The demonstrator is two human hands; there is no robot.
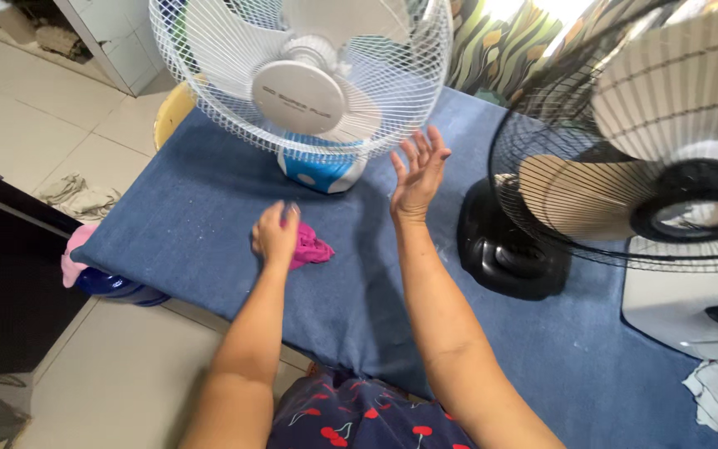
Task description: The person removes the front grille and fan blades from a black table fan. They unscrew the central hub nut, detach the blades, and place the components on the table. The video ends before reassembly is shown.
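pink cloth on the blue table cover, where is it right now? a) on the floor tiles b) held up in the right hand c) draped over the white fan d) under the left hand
d: the left hand rests on the pink cloth, which lies on the blue table cover, while the right hand is raised open and empty before the white fan.

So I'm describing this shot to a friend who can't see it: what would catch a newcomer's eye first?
Two table fans dominate: a white fan with a blue base stands at the far middle of the blue cloth, and a black fan looms at the right. Between them the right hand is raised open, empty, while the left hand presses on a pink rag on the cloth.
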